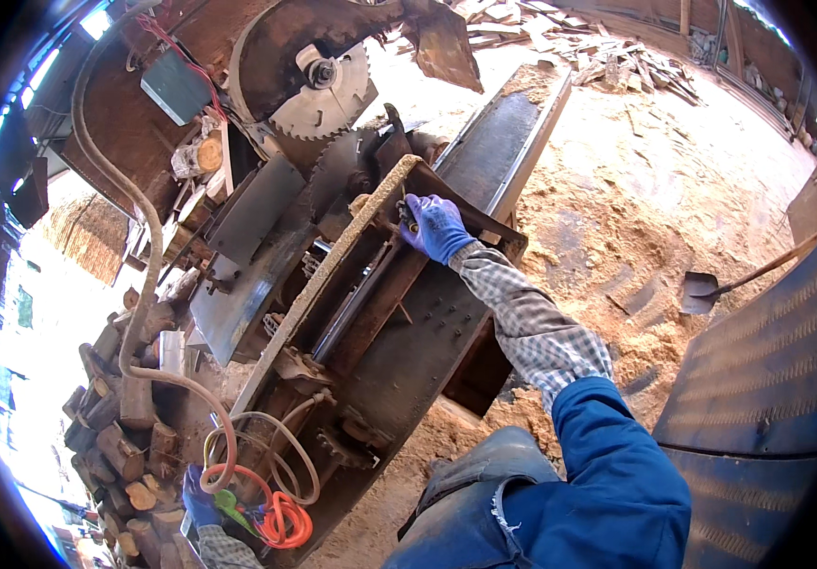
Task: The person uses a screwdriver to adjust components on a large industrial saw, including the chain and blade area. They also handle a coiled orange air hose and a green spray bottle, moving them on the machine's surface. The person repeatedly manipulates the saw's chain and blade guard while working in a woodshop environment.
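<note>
Your left hand (202,498) is showing just beside a green piece (231,507) and an orange coil (285,523) at the near end of the machine (437,318); you cannot tell its grip. The coil is seemingly sitting there for easy reach. Your right hand (439,229) is curling around a small dark part (407,214) near the machine's far edge, perhaps for steadiness. Beyond, a guard (249,66) is partly covering a saw blade (337,102).
</note>
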{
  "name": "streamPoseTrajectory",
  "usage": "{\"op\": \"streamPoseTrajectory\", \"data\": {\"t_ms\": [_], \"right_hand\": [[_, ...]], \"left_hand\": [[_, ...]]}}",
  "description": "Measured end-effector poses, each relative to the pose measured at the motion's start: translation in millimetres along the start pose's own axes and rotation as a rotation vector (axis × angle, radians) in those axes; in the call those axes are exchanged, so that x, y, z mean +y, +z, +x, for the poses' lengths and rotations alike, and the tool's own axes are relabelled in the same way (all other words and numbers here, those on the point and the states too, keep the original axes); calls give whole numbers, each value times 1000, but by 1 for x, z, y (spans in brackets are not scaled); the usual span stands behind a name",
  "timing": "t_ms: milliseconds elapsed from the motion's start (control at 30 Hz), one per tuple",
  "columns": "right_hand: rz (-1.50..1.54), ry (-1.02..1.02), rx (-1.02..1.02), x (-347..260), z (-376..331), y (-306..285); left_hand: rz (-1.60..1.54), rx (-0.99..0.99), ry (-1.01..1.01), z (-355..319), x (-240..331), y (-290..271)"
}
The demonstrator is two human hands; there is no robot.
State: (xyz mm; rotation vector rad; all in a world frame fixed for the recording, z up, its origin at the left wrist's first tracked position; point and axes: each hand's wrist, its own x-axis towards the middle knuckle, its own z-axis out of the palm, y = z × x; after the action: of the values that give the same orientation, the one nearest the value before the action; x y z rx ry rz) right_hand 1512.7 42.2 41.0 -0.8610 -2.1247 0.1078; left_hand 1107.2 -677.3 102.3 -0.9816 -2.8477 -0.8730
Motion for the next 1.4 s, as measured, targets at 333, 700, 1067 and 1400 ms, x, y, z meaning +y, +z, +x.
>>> {"op": "streamPoseTrajectory", "data": {"t_ms": [333, 700, 1067, 1400], "right_hand": [[22, 7, -36, -16, -10, 11], [83, 95, 81, -33, -30, 17], [111, 44, 36, -33, -31, 26], [306, -82, 136, -45, -57, -36]], "left_hand": [[55, -75, 66, -6, 44, 7], [-117, 38, 11, -7, -1, 5], [87, 65, 116, -9, 39, 11], [87, 24, 178, 3, 20, 11]]}}
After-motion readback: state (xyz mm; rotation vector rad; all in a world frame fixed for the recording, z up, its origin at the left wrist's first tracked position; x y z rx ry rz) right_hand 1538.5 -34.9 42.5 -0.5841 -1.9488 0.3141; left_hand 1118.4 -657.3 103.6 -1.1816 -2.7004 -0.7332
